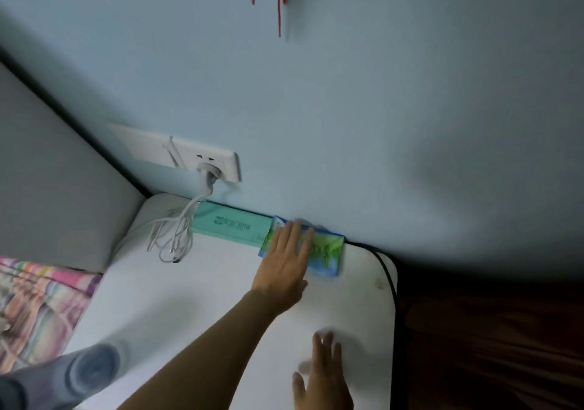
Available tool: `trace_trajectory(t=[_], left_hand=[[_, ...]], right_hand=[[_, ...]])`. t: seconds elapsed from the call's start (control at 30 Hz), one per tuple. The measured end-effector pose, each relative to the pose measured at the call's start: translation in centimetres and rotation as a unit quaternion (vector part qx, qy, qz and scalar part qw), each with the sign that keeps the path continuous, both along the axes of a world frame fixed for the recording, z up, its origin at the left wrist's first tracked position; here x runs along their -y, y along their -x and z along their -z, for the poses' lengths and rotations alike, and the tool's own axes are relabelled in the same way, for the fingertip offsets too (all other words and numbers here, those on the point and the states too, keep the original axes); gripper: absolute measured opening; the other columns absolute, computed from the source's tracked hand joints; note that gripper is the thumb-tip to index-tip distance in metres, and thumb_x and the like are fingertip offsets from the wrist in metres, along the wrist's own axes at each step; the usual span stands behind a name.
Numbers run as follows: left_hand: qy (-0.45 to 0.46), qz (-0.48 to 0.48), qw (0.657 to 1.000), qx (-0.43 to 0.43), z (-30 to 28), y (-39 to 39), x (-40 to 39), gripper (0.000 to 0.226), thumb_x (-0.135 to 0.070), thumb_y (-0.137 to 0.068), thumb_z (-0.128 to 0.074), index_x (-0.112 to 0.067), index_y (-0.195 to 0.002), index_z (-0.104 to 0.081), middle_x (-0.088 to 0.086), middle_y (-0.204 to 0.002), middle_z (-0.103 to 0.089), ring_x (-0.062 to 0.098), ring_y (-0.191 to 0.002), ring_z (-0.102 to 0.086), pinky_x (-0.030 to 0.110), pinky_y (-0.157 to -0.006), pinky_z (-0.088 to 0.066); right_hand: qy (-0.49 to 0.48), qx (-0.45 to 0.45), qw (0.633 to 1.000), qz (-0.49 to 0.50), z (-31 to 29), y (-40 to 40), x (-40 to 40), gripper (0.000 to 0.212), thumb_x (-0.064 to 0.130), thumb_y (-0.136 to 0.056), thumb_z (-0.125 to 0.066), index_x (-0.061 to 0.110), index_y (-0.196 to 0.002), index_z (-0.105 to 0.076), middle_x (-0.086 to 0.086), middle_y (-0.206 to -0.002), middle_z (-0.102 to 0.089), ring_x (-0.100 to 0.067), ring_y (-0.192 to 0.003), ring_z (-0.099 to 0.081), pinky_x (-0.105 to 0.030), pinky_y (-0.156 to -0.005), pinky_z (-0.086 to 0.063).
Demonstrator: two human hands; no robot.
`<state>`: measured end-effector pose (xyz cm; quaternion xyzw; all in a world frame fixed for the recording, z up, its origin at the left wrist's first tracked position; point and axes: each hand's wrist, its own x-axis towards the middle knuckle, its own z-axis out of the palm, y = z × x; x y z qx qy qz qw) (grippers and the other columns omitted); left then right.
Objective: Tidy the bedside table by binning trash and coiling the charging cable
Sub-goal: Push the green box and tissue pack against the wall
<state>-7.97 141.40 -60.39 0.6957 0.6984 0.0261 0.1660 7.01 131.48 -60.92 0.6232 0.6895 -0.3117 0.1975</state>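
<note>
On the white bedside table (pixel 196 289), my left hand (pixel 284 261) lies flat with its fingers apart on a green and blue tissue packet (pixel 328 251) at the back edge against the wall. My right hand (pixel 322 375) hovers open over the table's front right part, holding nothing. A white charging cable (pixel 173 235) lies loosely bunched at the back left of the table. It runs up to a plug in the wall socket (pixel 208 164).
A long teal box (pixel 230 224) lies along the wall between the cable and the packet. A black cord (pixel 387 270) runs down the table's right edge. A grey headboard (pixel 57 188) and striped bedding (pixel 34 308) are at left, dark wooden floor (pixel 489 346) at right.
</note>
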Motion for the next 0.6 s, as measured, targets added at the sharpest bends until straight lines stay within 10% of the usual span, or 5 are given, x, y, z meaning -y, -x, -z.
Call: trace_trajectory(t=[0.3,0.4,0.6], left_hand=[[-0.142,-0.137,0.980,-0.011,-11.2,4.2,21.7,0.071,-0.037,-0.081,-0.056,-0.011,-0.144,-0.037,0.021,-0.156,-0.025,0.038,-0.145,-0.022,0.044,-0.121,-0.013],[-0.169,-0.210,0.955,-0.127,-14.5,8.9,26.5,0.089,-0.054,-0.067,-0.066,-0.012,-0.141,-0.041,0.025,-0.156,-0.028,0.046,-0.142,-0.026,0.057,-0.116,-0.022],[-0.153,-0.396,0.903,-0.068,-17.4,14.3,30.1,0.114,-0.076,-0.049,-0.063,-0.014,-0.143,-0.043,0.021,-0.158,-0.025,0.043,-0.144,-0.025,0.061,-0.108,-0.034]], right_hand=[[0.031,-0.037,0.999,0.011,-3.4,2.6,-0.8,0.061,0.034,-0.095,-0.048,0.016,-0.149,-0.026,-0.005,-0.157,-0.032,-0.022,-0.140,-0.035,-0.030,-0.111,-0.033],[0.043,-0.068,0.997,-0.013,-4.2,4.6,0.2,0.062,0.034,-0.094,-0.050,0.016,-0.149,-0.027,-0.002,-0.156,-0.034,-0.018,-0.140,-0.036,-0.028,-0.110,-0.033],[0.090,-0.125,0.986,-0.057,-6.1,9.2,3.0,0.065,0.036,-0.091,-0.053,0.024,-0.149,-0.026,0.002,-0.153,-0.038,-0.018,-0.139,-0.036,-0.031,-0.112,-0.033]])
